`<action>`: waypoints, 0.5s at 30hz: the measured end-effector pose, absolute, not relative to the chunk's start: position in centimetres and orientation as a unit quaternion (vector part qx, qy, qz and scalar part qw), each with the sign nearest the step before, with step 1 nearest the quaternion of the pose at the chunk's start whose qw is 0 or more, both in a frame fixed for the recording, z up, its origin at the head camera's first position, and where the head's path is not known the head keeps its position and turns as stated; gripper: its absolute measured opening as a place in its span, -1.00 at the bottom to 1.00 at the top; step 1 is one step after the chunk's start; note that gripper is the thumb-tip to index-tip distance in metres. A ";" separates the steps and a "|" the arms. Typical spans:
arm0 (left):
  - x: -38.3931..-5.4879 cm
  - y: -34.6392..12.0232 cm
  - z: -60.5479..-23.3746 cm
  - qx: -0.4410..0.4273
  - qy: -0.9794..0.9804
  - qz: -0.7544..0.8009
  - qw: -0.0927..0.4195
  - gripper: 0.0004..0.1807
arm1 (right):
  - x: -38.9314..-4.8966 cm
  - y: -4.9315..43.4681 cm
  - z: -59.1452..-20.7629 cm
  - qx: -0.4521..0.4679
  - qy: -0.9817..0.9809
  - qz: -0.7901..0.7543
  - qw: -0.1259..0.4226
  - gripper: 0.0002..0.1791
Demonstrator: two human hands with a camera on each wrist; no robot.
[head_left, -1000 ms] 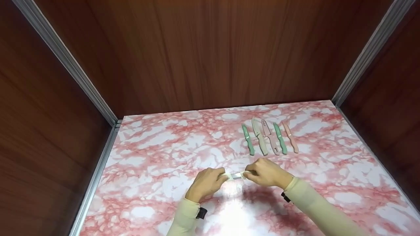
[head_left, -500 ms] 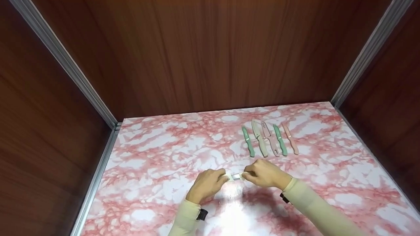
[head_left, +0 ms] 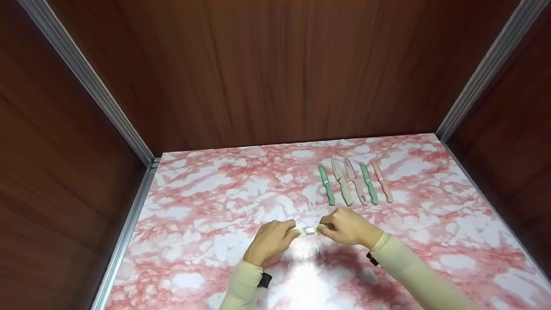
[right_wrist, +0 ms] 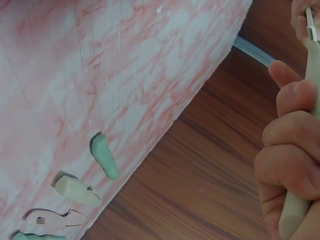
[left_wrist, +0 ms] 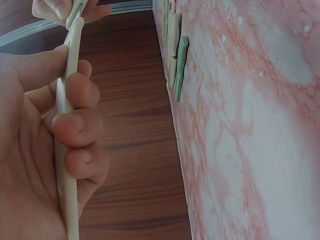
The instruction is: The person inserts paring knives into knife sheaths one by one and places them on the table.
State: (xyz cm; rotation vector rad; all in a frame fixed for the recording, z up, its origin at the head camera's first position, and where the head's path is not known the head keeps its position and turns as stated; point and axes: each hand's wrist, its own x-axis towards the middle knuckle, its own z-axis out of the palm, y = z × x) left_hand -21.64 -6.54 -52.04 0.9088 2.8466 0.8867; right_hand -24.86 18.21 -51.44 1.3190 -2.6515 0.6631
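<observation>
Above the table, both hands hold a cream-coloured knife sideways between them. My left hand [head_left: 269, 242] grips its long cream sheath [left_wrist: 72, 195], thumb on one side and fingers curled round the other. The right hand [head_left: 351, 227] has its fingers wrapped round the cream handle [right_wrist: 294, 215]. A short strip of shiny blade [head_left: 309, 231] shows between the hands, and the rest of the blade is hidden. Beyond the right hand lie several knives in a row: a green knife [head_left: 327, 185], a cream knife [head_left: 344, 185], a pink knife [head_left: 357, 183], another green knife [head_left: 369, 184] and an orange knife [head_left: 382, 183].
A table with a pink and white marbled top [head_left: 206, 193] lies below the hands. Dark wood panels [head_left: 258, 77] stand behind and at both sides, with metal rails [head_left: 86, 82] at the corners. Bright light reflects off the table's front middle.
My right hand has come very slightly left, towards the left hand, and the strip of blade between them looks a little shorter. The knives in the row have not moved.
</observation>
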 end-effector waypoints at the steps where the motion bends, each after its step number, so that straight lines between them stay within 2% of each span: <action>1: -21.6 -6.5 -52.1 0.292 0.912 0.287 0.013 -0.71 | -24.9 18.3 -51.5 0.433 -0.872 0.220 0.053 -0.65; 9: -21.7 -6.3 -52.3 0.292 0.910 0.293 0.014 -0.67 | -24.9 18.5 -51.5 0.431 -0.876 0.210 0.047 -0.68; 15: -21.8 -5.9 -52.4 0.300 0.911 0.284 -0.005 -0.67 | -24.9 18.9 -51.7 0.427 -0.878 0.211 0.056 -0.67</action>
